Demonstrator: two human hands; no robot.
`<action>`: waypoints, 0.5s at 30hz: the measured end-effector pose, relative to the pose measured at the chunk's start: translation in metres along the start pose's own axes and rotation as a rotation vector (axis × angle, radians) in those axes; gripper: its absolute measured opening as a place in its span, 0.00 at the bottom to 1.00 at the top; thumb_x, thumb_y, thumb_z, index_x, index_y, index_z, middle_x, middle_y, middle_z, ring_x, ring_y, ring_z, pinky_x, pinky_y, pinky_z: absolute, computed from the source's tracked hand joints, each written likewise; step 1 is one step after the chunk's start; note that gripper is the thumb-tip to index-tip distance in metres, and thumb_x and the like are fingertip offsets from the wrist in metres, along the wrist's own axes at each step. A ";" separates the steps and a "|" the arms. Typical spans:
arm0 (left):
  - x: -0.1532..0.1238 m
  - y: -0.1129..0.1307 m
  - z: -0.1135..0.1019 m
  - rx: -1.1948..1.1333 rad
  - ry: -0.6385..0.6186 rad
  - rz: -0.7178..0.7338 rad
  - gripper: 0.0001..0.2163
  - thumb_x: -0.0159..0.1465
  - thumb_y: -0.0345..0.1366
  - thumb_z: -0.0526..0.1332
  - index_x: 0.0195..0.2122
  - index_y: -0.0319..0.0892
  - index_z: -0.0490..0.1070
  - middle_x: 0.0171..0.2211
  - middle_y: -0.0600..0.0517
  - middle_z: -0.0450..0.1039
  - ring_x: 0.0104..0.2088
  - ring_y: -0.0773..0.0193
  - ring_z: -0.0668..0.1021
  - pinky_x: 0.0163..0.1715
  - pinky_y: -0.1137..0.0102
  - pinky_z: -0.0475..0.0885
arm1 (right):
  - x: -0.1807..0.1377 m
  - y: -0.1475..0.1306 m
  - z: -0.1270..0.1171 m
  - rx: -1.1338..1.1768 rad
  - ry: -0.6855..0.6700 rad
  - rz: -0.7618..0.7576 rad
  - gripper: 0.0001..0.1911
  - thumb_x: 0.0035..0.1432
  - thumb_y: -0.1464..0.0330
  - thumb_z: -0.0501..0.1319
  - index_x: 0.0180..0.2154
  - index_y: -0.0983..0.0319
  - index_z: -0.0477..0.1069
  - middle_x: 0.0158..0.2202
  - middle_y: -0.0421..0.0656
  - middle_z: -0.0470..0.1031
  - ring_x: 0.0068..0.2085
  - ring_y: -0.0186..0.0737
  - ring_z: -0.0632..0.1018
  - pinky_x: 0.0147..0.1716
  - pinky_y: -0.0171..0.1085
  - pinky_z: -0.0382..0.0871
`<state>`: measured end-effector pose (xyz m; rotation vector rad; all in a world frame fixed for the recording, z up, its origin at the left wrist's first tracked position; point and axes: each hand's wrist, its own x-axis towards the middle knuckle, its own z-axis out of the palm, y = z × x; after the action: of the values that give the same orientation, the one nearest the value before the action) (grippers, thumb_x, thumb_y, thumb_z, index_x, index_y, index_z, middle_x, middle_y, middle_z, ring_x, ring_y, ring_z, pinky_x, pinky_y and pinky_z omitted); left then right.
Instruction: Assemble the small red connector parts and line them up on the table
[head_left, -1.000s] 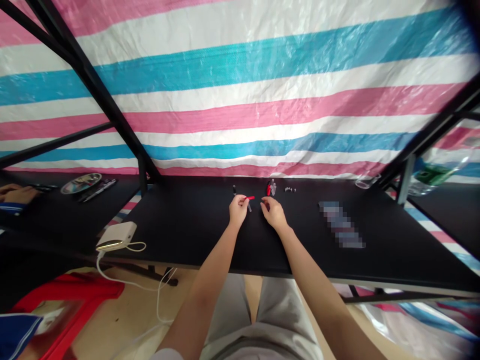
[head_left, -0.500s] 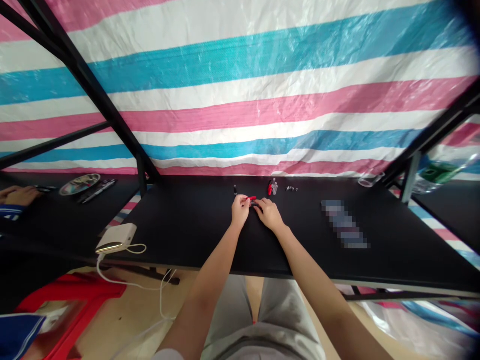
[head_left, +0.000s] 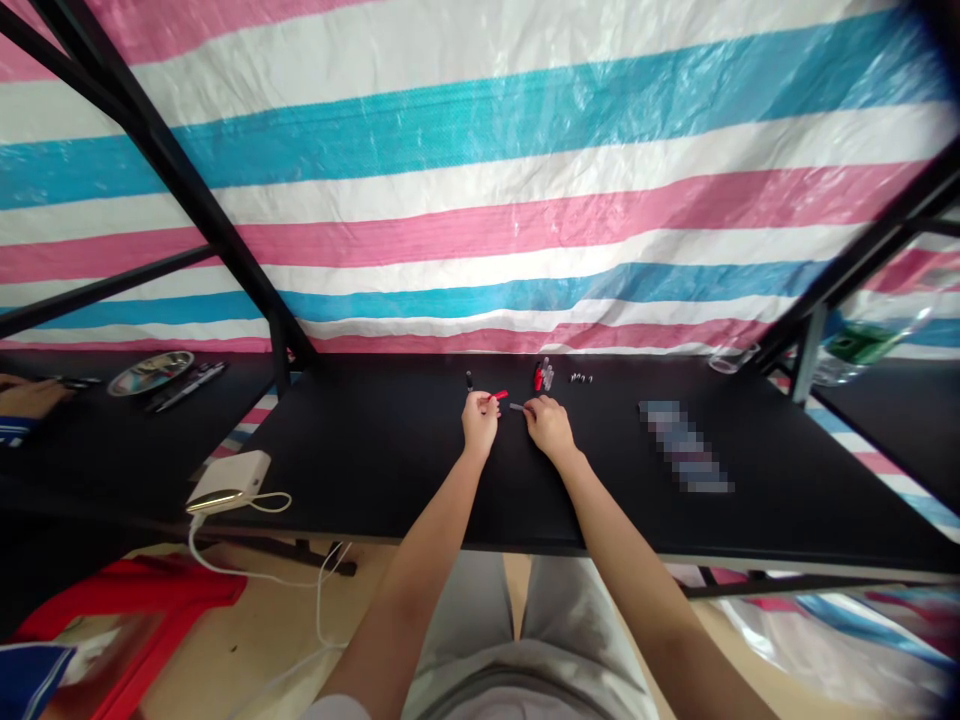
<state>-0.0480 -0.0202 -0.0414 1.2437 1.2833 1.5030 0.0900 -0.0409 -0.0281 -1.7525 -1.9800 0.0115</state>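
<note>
Above the black table, my left hand (head_left: 480, 424) is closed on a slim red pen part (head_left: 500, 396) that sticks out to the right. My right hand (head_left: 551, 427) pinches a short grey tube (head_left: 517, 407), its free end toward the left hand. A gap separates the two pieces. Just behind my left hand is a black pen piece (head_left: 470, 380), with a lighter lower end. Farther back are several red pen parts (head_left: 538, 377) and clear tubes (head_left: 548, 376) in a small bunch. Several tiny shiny parts (head_left: 580, 378) lie in a row to their right.
A white box (head_left: 231, 480) with a cable sits at the front left. On the right are a blurred-out flat item (head_left: 684, 446), a clear cup (head_left: 731, 358) and a bottle (head_left: 862, 345). At far left, another person's hand (head_left: 34, 398) is near a metal dish (head_left: 151, 373) and pens (head_left: 189, 386).
My right hand has drawn away to the right with the grey tube, widening the gap between the hands. My left hand still holds the red part. The view has shifted slightly.
</note>
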 end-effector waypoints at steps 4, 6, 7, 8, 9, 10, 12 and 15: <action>-0.002 0.002 0.000 0.006 -0.009 -0.004 0.07 0.57 0.36 0.58 0.33 0.40 0.62 0.31 0.50 0.71 0.29 0.68 0.75 0.28 0.71 0.74 | 0.001 -0.005 0.000 -0.035 -0.017 -0.047 0.14 0.58 0.64 0.53 0.44 0.60 0.70 0.36 0.47 0.71 0.38 0.42 0.70 0.34 0.36 0.59; -0.003 0.003 0.000 0.001 -0.009 -0.009 0.07 0.57 0.36 0.58 0.33 0.40 0.62 0.31 0.49 0.71 0.29 0.67 0.75 0.27 0.70 0.74 | 0.003 -0.007 0.002 -0.037 -0.039 -0.076 0.13 0.58 0.64 0.52 0.41 0.59 0.72 0.35 0.46 0.71 0.37 0.41 0.70 0.33 0.36 0.59; -0.003 0.004 0.000 -0.004 -0.009 -0.012 0.07 0.56 0.36 0.58 0.33 0.39 0.62 0.31 0.49 0.71 0.28 0.67 0.75 0.27 0.70 0.74 | 0.004 -0.008 0.003 -0.032 -0.044 -0.087 0.12 0.59 0.65 0.52 0.39 0.60 0.73 0.34 0.46 0.71 0.37 0.41 0.70 0.33 0.36 0.59; -0.003 0.005 -0.001 -0.011 -0.007 -0.016 0.08 0.56 0.36 0.59 0.33 0.39 0.62 0.31 0.49 0.71 0.28 0.67 0.75 0.27 0.70 0.74 | 0.004 -0.008 0.004 -0.024 -0.044 -0.097 0.12 0.59 0.66 0.52 0.37 0.60 0.73 0.34 0.46 0.71 0.37 0.41 0.70 0.33 0.36 0.59; -0.003 0.006 -0.001 -0.020 -0.003 -0.021 0.08 0.56 0.37 0.59 0.33 0.39 0.62 0.31 0.49 0.71 0.28 0.67 0.75 0.26 0.70 0.73 | 0.004 -0.008 0.004 -0.012 -0.040 -0.107 0.11 0.58 0.66 0.52 0.36 0.61 0.73 0.33 0.46 0.71 0.37 0.40 0.70 0.33 0.36 0.59; -0.003 0.007 -0.001 -0.033 0.000 -0.028 0.08 0.56 0.37 0.59 0.33 0.39 0.63 0.31 0.49 0.71 0.28 0.67 0.75 0.26 0.71 0.73 | 0.003 -0.008 0.004 0.006 -0.028 -0.115 0.11 0.58 0.67 0.52 0.35 0.61 0.72 0.33 0.46 0.72 0.37 0.40 0.71 0.33 0.36 0.59; -0.004 0.009 -0.001 -0.060 0.001 -0.045 0.08 0.55 0.37 0.59 0.33 0.39 0.63 0.30 0.49 0.70 0.27 0.68 0.75 0.25 0.72 0.73 | 0.001 -0.009 0.002 0.064 0.034 -0.112 0.10 0.57 0.68 0.52 0.35 0.62 0.71 0.32 0.45 0.72 0.36 0.40 0.71 0.34 0.36 0.59; -0.004 0.012 -0.001 -0.079 -0.007 -0.063 0.09 0.54 0.38 0.60 0.33 0.39 0.65 0.28 0.50 0.70 0.27 0.68 0.74 0.23 0.74 0.71 | -0.005 -0.009 -0.002 0.248 0.219 -0.040 0.10 0.57 0.65 0.53 0.36 0.63 0.69 0.30 0.43 0.73 0.33 0.39 0.72 0.36 0.38 0.60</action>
<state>-0.0483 -0.0266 -0.0308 1.1469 1.2359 1.4884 0.0831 -0.0476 -0.0250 -1.4893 -1.7727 0.0479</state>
